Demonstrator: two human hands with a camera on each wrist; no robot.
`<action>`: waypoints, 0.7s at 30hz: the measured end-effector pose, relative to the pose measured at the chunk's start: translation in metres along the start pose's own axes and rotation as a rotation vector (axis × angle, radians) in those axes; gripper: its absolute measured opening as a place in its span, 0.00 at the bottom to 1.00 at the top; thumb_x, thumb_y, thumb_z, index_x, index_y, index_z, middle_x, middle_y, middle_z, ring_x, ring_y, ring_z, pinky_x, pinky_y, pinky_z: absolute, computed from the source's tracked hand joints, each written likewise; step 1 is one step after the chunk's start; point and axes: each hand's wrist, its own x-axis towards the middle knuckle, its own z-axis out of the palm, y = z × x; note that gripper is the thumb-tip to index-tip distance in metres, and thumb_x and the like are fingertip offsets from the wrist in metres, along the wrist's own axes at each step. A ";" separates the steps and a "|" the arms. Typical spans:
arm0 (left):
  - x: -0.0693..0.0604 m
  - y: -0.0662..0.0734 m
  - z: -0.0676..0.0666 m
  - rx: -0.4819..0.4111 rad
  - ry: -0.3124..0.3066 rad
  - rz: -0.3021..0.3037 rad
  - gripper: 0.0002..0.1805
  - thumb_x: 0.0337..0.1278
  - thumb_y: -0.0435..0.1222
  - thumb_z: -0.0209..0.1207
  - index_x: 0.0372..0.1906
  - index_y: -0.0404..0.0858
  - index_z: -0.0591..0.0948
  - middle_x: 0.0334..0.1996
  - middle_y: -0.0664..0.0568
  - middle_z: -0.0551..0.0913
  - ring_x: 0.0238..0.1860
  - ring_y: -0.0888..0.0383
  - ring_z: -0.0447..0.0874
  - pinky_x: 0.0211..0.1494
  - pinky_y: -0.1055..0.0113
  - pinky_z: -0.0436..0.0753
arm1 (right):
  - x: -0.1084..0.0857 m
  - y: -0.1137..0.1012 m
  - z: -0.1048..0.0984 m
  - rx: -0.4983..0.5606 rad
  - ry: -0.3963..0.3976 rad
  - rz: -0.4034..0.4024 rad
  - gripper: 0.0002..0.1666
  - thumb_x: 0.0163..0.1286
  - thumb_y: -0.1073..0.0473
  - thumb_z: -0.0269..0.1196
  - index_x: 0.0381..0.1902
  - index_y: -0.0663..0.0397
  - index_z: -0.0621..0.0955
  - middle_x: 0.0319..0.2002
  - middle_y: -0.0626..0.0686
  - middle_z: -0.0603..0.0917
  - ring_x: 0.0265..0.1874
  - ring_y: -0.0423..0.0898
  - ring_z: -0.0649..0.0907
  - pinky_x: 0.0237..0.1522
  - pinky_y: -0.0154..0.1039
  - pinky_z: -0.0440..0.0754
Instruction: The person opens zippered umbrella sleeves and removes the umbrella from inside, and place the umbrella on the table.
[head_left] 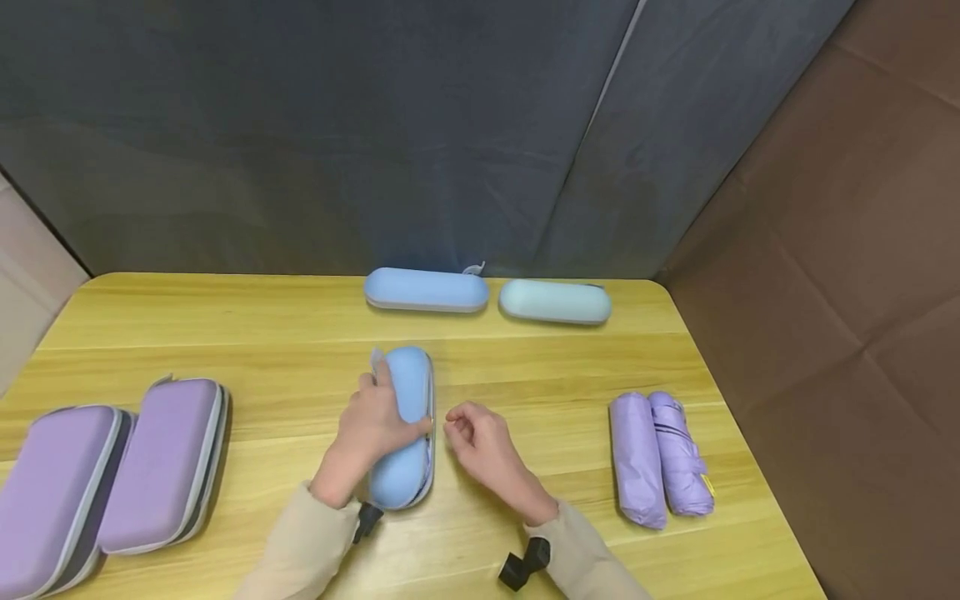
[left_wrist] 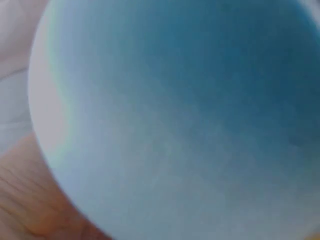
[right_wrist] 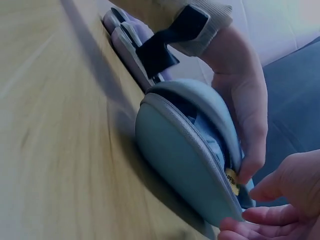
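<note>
My left hand (head_left: 371, 427) grips a light blue hard zip case (head_left: 397, 483) that stands on its side, fingers over the far side and thumb at the zipped edge. In the right wrist view the case (right_wrist: 172, 150) gapes along its zipper; bluish folded fabric (right_wrist: 207, 135) and a yellow tag (right_wrist: 231, 181) show inside, by the left thumb. The left wrist view is filled by the blurred case shell (left_wrist: 170, 120). My right hand (head_left: 486, 446) is close to the case's opening, fingers loosely bent, with nothing visible between thumb and fingers.
Two purple zip cases (head_left: 48, 492) (head_left: 161, 458) stand at the left. Along the back edge lie a blue case (head_left: 426, 290) and a mint case (head_left: 555, 302). Two folded purple umbrellas (head_left: 637, 458) (head_left: 681, 458) lie side by side at the right. A dark curtain (head_left: 337, 142) hangs behind the wooden table (head_left: 540, 367).
</note>
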 end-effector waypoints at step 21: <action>-0.007 -0.063 -0.023 -0.785 -0.272 -0.051 0.43 0.57 0.39 0.55 0.69 0.25 0.48 0.57 0.25 0.69 0.51 0.44 0.76 0.53 0.57 0.77 | 0.041 -0.036 0.019 -0.326 -0.063 0.075 0.32 0.57 0.39 0.66 0.42 0.65 0.80 0.32 0.55 0.81 0.28 0.44 0.79 0.25 0.31 0.76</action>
